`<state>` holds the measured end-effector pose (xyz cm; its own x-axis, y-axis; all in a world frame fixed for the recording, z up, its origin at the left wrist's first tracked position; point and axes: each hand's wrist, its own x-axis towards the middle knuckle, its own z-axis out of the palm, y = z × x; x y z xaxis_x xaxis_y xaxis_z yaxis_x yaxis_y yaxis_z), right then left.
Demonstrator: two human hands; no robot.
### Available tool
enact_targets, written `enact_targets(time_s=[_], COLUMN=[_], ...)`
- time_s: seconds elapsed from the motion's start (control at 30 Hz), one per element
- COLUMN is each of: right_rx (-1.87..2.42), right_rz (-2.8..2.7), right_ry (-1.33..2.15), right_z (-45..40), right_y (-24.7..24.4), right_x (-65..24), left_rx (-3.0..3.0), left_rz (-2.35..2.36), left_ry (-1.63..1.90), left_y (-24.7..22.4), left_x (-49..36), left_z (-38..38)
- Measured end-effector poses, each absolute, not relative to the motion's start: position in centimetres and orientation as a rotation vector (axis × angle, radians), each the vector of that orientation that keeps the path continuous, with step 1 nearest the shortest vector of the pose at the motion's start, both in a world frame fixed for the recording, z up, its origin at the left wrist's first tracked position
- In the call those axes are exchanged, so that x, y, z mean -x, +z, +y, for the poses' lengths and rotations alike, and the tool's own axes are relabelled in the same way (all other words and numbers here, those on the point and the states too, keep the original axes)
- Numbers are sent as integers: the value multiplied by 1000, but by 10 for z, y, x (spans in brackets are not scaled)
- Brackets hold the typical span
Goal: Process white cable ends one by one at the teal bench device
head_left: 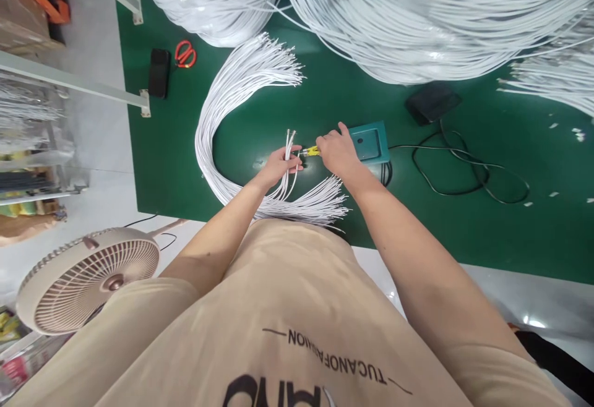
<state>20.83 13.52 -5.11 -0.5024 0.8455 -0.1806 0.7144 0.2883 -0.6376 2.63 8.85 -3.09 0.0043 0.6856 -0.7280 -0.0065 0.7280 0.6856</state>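
Observation:
My left hand (279,164) is closed around a few white cables (289,146), whose ends stick up past the fingers. Just right of it, my right hand (338,151) grips a yellow-handled tool (312,151), its tip pointing left at the cables. A thick bundle of white cables (208,116) curves in a C around my left hand on the green table (501,234). Directly right of my right hand lies a teal box (370,142) with a recessed top. The exact contact between tool tip and cable is too small to tell.
Large white cable coils (417,23) fill the table's back. Red-handled scissors (185,54) and a black phone (159,73) lie back left. A black device (431,102) with a looped cord sits right. A fan (93,280) stands at the lower left.

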Motion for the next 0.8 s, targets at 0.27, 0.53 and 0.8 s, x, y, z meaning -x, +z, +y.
enact_targets(time_s=[0.27, 0.53, 0.8], right_rx=[1449, 1427, 1780], right_rz=[-2396, -2379, -2274], right_ry=[998, 1013, 605], right_z=[140, 139, 121], right_y=[-55, -53, -46], right_x=[-207, -208, -227], left_rx=[-570, -594, -579], left_rz=[1619, 1646, 1628], left_ry=[557, 492, 503], left_y=[-47, -55, -49], left_x=[-39, -41, -41], left_z=[97, 100, 102])
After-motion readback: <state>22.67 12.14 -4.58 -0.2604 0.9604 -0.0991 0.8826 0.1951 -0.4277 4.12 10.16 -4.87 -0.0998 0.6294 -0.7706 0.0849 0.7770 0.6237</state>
